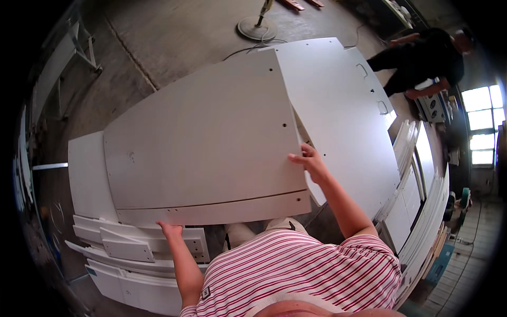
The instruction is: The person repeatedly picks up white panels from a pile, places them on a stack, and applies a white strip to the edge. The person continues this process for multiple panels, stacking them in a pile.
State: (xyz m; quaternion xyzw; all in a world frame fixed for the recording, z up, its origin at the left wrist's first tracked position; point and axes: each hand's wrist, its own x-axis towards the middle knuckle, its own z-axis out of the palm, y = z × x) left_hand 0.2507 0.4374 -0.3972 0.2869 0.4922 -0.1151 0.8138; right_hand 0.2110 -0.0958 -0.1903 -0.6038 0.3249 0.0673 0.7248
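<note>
A large white board [200,137] lies in front of me, with a groove along its near edge and several dark holes along its right edge. My right hand [312,162] is closed on that right edge, the thumb over the top face. At the near edge, toward the left, my left hand [171,229] grips the same board; its fingertips are partly hidden. Under the board's right side and beyond it, another white panel [343,121] lies at a slant. A narrow dark gap shows between the two near my right hand.
Stacked white boards [140,288] lie at lower left, and more white panels [417,185] lean at the right. A person in dark clothes [430,61] bends at the far right. A round-based stand [257,29] with a cable is on the concrete floor [174,37] beyond.
</note>
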